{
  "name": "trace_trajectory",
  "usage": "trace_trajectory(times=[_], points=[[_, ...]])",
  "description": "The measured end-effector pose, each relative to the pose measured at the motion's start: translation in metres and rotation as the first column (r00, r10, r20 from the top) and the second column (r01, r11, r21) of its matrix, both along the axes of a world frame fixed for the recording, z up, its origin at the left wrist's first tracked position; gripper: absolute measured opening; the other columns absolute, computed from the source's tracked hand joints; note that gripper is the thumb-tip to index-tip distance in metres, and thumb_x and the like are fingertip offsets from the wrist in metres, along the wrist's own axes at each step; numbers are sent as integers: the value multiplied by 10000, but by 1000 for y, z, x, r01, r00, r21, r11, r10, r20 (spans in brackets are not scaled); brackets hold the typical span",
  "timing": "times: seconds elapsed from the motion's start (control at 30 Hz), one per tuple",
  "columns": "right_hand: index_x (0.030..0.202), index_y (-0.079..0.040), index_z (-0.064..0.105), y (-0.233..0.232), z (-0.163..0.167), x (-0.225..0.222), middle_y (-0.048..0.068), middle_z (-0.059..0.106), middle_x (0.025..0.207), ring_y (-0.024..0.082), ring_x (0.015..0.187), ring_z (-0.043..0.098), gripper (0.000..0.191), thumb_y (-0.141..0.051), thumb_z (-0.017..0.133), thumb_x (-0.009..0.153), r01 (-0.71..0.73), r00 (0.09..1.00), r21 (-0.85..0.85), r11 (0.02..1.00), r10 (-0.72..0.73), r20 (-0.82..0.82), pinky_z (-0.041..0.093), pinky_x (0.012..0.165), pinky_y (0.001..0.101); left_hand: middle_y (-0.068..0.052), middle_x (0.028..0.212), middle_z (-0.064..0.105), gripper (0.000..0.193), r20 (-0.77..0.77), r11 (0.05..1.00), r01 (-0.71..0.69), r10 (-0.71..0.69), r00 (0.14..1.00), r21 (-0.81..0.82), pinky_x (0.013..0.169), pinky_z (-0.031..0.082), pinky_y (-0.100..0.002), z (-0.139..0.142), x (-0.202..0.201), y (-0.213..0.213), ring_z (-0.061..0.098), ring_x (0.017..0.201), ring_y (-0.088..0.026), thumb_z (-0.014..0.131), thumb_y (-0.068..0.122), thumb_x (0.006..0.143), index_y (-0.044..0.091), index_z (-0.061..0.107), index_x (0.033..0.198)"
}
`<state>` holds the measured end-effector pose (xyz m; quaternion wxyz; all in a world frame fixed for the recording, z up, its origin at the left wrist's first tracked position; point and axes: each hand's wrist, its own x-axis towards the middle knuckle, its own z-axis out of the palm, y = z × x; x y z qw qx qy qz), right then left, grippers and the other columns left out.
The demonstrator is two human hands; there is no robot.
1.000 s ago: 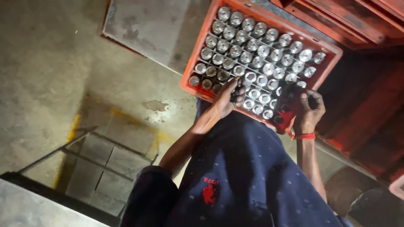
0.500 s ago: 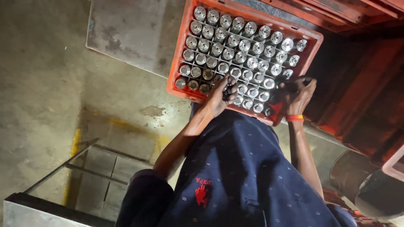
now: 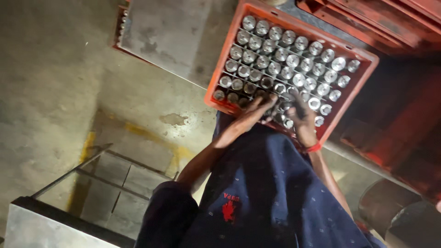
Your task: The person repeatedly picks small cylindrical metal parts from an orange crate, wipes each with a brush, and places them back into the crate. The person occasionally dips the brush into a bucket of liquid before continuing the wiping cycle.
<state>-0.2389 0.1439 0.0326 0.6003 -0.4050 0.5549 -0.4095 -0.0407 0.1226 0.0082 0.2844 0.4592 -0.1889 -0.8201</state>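
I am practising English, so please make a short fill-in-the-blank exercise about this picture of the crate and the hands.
1. The bottles stand in a crate of ____ colour.
2. The caps on the bottles are ____ in colour.
3. The right hand has a red ____ at its wrist.
4. The left hand rests at the crate's ____ edge.

Missing words: red; silver; band; near

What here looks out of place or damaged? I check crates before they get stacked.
The orange crate looks intact, its capped bottles upright in even rows. A few cells at the near left look dark, with no shiny cap. The left hand and right hand rest on the near rows. A dark patch marks the concrete floor.
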Motion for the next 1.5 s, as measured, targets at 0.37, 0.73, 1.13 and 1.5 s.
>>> trace_trajectory(times=[0.37, 0.73, 1.13, 1.5], points=[[1174, -12, 718, -101, -24, 101, 82, 736, 1041, 150, 959, 696, 233, -149, 765, 992, -158, 907, -302, 940, 17, -421, 550, 873, 290, -25, 742, 627, 279, -215, 879, -450, 476, 853, 160, 478, 431, -267, -28, 97, -24, 588, 577, -144, 534, 331, 1018, 83, 659, 1050], [1072, -46, 794, -159, -32, 140, 138, 773, 984, 253, 838, 744, 194, -167, 846, 930, -341, 613, -265, 902, -1, -790, 579, 767, 387, 10, 845, 595, 374, -200, 887, -461, 451, 870, -7, 541, 406, -211, -43, 150, -43, 529, 667, -69, 576, 212, 1102, -28, 605, 1388], [1194, 10, 739, -91, -48, 147, 46, 725, 1086, 102, 973, 650, 200, -68, 771, 1013, -109, 968, -65, 992, 92, -232, 528, 876, 246, 14, 822, 591, 272, 65, 867, -282, 336, 940, -410, 464, 417, -210, -30, 110, -73, 518, 592, -56, 585, 241, 1051, 94, 558, 1279], [1109, -26, 731, -139, -29, 120, 79, 749, 1028, 128, 899, 699, 120, -86, 772, 1013, 37, 865, -288, 957, -176, -471, 562, 801, 279, -52, 858, 683, 270, -360, 827, -435, 551, 753, 356, 626, 521, -295, -39, 154, -81, 660, 716, -175, 535, 309, 992, 74, 636, 1076]])
